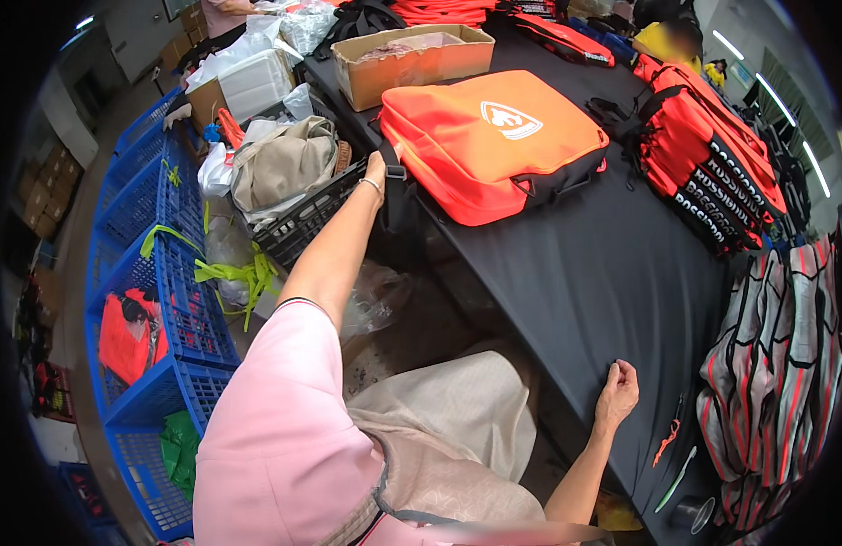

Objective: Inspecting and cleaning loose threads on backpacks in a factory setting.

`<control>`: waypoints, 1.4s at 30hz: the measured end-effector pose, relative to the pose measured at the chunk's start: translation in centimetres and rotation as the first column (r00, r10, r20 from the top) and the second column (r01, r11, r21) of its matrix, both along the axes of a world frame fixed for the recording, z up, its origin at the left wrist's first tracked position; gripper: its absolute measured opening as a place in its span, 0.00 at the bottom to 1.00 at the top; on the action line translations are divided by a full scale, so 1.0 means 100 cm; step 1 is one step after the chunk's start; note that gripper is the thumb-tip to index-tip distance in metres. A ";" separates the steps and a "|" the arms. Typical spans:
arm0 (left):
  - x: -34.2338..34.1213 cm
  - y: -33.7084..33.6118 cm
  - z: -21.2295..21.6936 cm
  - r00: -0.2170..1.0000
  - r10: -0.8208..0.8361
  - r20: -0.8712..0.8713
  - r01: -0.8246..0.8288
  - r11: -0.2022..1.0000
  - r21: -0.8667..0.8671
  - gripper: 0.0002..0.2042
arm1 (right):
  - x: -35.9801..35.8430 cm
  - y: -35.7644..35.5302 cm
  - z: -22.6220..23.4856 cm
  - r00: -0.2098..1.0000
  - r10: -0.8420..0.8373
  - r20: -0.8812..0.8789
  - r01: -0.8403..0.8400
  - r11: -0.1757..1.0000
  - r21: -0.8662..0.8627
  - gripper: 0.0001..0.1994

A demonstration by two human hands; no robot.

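An orange bag [489, 136] with black trim and a white shield emblem lies flat on the black-covered table [567, 273]. At its left end my left hand [376, 171] is closed around a black strap with a buckle [396, 172]; the fingers are partly hidden. My right hand [618, 395] rests by the table's near edge, apart from the bag. Its fingers are curled together, and whatever they may hold is hidden. To the right of that hand lie a small orange-handled tool [667, 443] and a pale green thin tool [678, 479].
Stacked orange bags [708, 164] stand at the far right, with grey, red-striped bags [771, 364] nearer. A cardboard box [412, 64] sits behind the orange bag. Left are a black crate [303, 214] and blue crates [171, 273]. A clear cup [692, 514] stands near the lower right.
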State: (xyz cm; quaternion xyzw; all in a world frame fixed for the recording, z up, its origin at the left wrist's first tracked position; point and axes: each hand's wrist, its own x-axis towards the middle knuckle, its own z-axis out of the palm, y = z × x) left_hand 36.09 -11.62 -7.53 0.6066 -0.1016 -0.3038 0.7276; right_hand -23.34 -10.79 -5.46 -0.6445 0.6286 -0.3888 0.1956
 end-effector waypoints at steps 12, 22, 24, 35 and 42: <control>-0.095 0.040 0.104 0.160 0.170 0.972 -0.150 0.978 -0.146 0.13 | 0.003 0.001 0.007 0.999 -0.017 -0.050 0.016 1.000 -0.022 0.09; -0.129 -0.014 0.065 0.169 -0.255 0.952 0.077 0.966 0.245 0.33 | 0.024 0.009 0.003 0.999 -0.021 0.027 0.021 1.000 0.001 0.07; -0.133 -0.022 0.066 0.140 -0.256 0.957 0.091 0.965 0.245 0.32 | 0.017 0.007 0.000 1.000 -0.020 0.015 0.020 1.000 -0.024 0.07; -0.085 -0.013 0.053 0.181 -0.256 0.950 0.027 0.967 0.255 0.29 | -0.010 0.003 0.055 0.821 0.136 0.555 -0.326 0.909 0.260 0.10; -0.201 0.011 0.072 -0.095 -0.021 0.995 0.021 1.000 0.023 0.22 | -0.183 -0.002 0.243 0.932 -0.310 0.190 0.361 0.729 -0.581 0.11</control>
